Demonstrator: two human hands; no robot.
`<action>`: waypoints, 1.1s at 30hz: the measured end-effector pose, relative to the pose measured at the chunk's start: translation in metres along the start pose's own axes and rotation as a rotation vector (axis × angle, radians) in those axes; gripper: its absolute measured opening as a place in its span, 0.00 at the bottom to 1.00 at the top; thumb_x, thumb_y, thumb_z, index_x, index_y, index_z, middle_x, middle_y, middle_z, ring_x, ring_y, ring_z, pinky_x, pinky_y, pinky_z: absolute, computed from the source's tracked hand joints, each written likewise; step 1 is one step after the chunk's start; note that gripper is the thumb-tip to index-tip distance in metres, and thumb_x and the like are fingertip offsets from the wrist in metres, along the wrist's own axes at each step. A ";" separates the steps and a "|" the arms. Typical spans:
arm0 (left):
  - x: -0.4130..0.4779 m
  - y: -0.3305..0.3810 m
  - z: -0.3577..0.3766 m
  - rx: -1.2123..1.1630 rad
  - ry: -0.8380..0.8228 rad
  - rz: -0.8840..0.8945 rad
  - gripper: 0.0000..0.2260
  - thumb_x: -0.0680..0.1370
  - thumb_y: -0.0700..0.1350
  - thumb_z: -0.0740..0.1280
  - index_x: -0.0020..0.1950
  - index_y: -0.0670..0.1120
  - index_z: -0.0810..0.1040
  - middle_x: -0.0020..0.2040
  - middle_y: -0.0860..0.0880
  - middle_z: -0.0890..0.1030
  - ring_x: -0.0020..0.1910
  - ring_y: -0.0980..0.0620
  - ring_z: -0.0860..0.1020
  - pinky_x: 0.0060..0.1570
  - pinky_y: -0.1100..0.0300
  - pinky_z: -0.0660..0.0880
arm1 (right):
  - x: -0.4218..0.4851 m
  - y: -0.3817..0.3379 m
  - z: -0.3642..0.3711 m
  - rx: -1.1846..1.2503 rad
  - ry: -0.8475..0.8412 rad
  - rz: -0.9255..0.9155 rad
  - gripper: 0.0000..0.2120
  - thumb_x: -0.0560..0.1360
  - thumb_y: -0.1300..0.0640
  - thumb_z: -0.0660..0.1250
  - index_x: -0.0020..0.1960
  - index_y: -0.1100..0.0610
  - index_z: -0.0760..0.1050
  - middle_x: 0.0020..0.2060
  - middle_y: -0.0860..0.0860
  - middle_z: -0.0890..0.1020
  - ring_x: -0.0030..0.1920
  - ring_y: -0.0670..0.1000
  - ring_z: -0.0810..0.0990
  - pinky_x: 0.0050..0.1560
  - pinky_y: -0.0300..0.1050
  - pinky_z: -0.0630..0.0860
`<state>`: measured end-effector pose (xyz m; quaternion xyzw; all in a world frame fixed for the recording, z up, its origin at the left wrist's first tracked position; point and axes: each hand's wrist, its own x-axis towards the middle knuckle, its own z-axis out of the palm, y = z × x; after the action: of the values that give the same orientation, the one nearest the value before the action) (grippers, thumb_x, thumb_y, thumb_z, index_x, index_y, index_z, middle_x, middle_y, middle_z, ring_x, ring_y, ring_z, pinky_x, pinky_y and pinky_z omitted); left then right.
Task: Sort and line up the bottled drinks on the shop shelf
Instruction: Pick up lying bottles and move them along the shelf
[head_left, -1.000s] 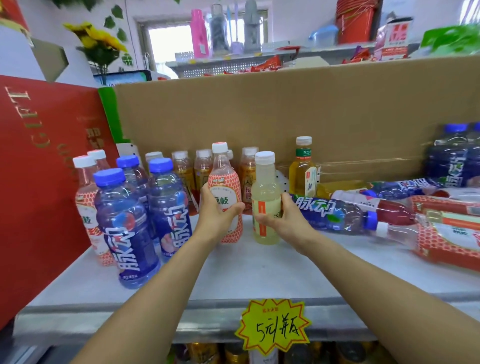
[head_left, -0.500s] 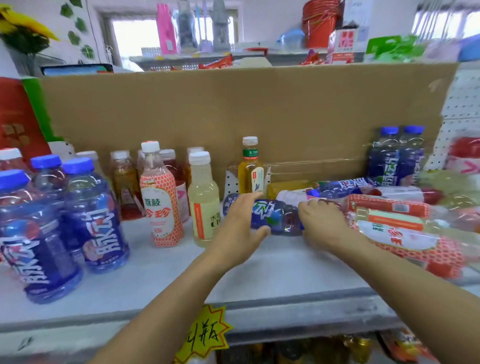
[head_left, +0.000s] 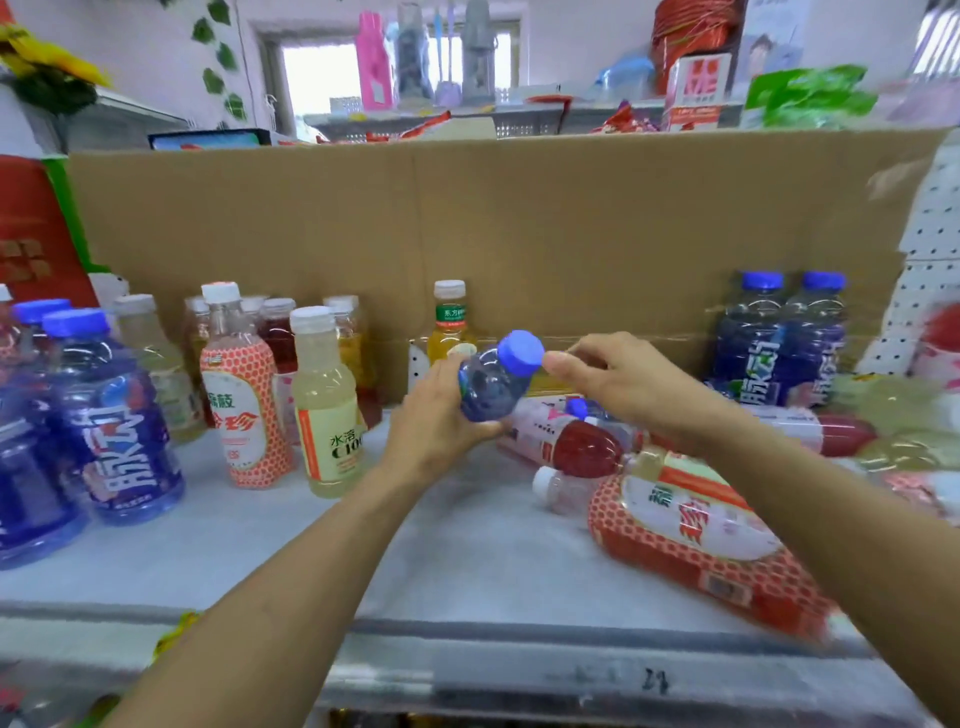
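Blue bottle (head_left: 488, 389) gripped in left hand (head_left: 434, 421); right hand (head_left: 623, 384) fingers (head_left: 560, 362) touch cap (head_left: 521, 352).

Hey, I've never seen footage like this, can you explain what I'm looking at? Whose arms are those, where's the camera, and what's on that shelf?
There is no machine here. The camera sits on a person's head and looks forward and down, so the two bare arms reaching in are the wearer's own. The left hand grips a blue-capped bottle, tilted and lifted off the grey shelf. The right hand is at the bottle's cap; whether it pinches the cap I cannot tell. On the shelf's left side bottles stand upright, among them a pale yellow bottle and an orange-patterned bottle. On the right several lie on their sides, such as a red drink bottle. Two blue bottles stand at the back right, before a cardboard sheet.
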<state>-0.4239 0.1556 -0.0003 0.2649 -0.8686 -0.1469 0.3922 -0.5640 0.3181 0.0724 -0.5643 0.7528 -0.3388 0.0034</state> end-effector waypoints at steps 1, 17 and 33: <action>0.001 0.003 -0.001 -0.049 0.043 -0.053 0.33 0.68 0.55 0.80 0.69 0.52 0.71 0.62 0.52 0.79 0.58 0.50 0.78 0.55 0.52 0.77 | -0.002 0.004 -0.008 -0.029 -0.043 0.009 0.18 0.79 0.41 0.63 0.46 0.56 0.79 0.37 0.48 0.79 0.38 0.48 0.75 0.41 0.46 0.71; 0.007 0.020 0.006 -0.246 0.256 -0.503 0.37 0.77 0.55 0.70 0.79 0.46 0.55 0.75 0.45 0.64 0.73 0.45 0.65 0.72 0.50 0.64 | -0.087 0.026 0.010 -0.640 -0.351 -0.019 0.29 0.70 0.41 0.72 0.62 0.56 0.67 0.59 0.55 0.71 0.54 0.52 0.66 0.50 0.46 0.68; -0.067 0.076 -0.029 -0.925 0.248 -0.490 0.13 0.79 0.50 0.68 0.61 0.47 0.75 0.53 0.42 0.83 0.51 0.46 0.84 0.56 0.45 0.81 | -0.058 0.011 0.047 0.165 -0.037 -0.147 0.25 0.78 0.37 0.62 0.69 0.49 0.68 0.63 0.48 0.74 0.61 0.48 0.72 0.61 0.50 0.73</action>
<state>-0.3918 0.2549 0.0135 0.2750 -0.5731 -0.5689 0.5218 -0.5344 0.3452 0.0088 -0.6219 0.6787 -0.3887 0.0389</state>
